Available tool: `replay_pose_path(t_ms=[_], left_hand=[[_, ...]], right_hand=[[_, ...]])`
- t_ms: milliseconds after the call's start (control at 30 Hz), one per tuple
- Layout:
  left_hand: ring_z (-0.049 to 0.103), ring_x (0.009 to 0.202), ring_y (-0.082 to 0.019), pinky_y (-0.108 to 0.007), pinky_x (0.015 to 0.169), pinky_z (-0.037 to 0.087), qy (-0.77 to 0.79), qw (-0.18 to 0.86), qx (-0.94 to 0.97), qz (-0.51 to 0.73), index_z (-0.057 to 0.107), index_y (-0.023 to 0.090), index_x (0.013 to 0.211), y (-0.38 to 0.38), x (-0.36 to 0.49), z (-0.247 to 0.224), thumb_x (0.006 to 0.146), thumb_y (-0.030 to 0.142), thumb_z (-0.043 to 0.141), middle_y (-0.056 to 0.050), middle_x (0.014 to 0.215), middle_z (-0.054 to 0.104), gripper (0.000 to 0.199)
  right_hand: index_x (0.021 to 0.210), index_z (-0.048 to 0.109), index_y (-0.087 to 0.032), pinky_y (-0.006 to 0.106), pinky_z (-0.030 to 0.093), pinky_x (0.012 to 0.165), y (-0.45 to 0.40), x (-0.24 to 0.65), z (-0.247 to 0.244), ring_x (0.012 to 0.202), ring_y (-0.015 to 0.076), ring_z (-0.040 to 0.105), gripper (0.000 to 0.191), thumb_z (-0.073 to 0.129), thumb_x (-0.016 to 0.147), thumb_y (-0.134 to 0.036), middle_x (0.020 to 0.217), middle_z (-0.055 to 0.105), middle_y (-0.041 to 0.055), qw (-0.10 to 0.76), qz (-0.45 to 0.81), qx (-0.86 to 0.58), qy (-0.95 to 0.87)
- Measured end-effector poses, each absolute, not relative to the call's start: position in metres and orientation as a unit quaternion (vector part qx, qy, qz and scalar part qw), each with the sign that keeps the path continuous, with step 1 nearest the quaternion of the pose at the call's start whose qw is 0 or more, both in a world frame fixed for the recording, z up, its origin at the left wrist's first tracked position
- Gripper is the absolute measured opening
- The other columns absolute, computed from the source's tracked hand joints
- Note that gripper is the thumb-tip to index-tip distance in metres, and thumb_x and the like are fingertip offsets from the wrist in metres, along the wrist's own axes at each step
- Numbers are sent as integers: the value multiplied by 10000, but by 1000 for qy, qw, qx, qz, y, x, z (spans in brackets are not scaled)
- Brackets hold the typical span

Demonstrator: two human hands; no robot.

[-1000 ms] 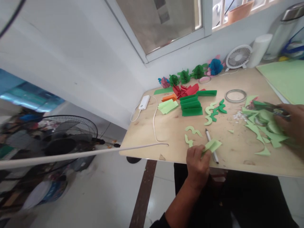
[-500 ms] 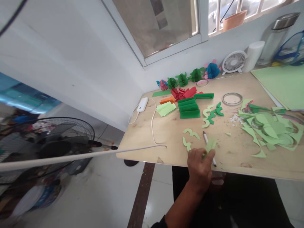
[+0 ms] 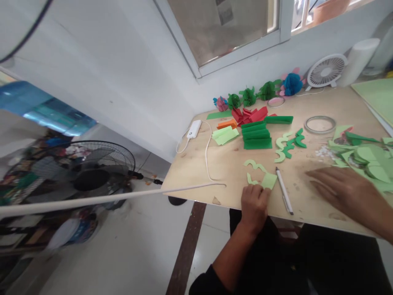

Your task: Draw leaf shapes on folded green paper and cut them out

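Note:
My left hand [image 3: 254, 203] is at the table's front edge, fingers closed on a small piece of light green paper [image 3: 269, 180]. Beside it lie light green wavy paper cutouts [image 3: 254, 165]. A white pen [image 3: 284, 191] rests on the wood to the right of this hand. My right hand [image 3: 340, 189], slightly blurred, is stretched out low over the table with nothing visible in it. It is close to a heap of light green paper scraps [image 3: 373, 157]. Dark green wavy cutouts [image 3: 289, 148] and folded green paper [image 3: 256, 137] lie farther back.
Paper honeycomb figures [image 3: 248, 97] line the wall beside a small white fan [image 3: 327, 71]. Red folded paper [image 3: 249, 116] and a tape ring [image 3: 319, 124] lie on the table [image 3: 190, 172]. A white cable [image 3: 206, 155] runs from a power bank [image 3: 194, 129]. A black floor fan [image 3: 92, 176] stands left.
My right hand has come into view over the table's right side. The paper in my left hand has moved left, off the pen, and lies lower. The whole view has shifted.

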State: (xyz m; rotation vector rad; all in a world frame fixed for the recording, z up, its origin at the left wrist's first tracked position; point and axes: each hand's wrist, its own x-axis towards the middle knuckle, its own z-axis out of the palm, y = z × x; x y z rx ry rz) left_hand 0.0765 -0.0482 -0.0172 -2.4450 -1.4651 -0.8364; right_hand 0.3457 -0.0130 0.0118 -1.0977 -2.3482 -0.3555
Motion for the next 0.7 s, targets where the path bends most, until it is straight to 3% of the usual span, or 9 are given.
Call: replay_pose_path(t_ms=[100, 300, 467, 700], left_hand=[[512, 758, -195, -321, 663, 388, -500, 89, -824, -250, 665, 200, 942, -34, 66, -18, 870, 75, 576, -41, 811, 581, 169], [516, 777, -205, -335, 674, 386, -520, 105, -814, -239, 675, 207, 930, -8, 38, -13, 878, 78, 585, -42, 805, 584, 165], [527, 809, -206, -337, 710, 389, -522, 108, -803, -265, 676, 201, 1017, -18, 45, -10, 911, 94, 539, -50, 845, 608, 204], [505, 750, -197, -347, 681, 382, -516, 89, -810, -266, 663, 187, 928, -41, 73, -11, 916, 122, 531, -45, 796, 586, 148]], right_hand=[[1084, 681, -222, 338, 461, 773, -7, 297, 24, 866, 183, 666, 221, 510, 951, -269, 966, 745, 57, 226, -119, -355, -899], [1093, 637, -176, 346, 403, 721, 7, 298, 4, 734, 185, 583, 286, 437, 905, -96, 865, 678, 51, 145, -148, -254, -945], [986, 630, -180, 359, 358, 704, 24, 292, 12, 707, 187, 523, 234, 428, 904, -92, 836, 653, 56, 128, -168, -202, -956], [771, 548, -217, 347, 320, 669, 34, 287, 19, 656, 156, 471, 209, 444, 921, -116, 727, 570, -3, 128, -154, -154, -968]])
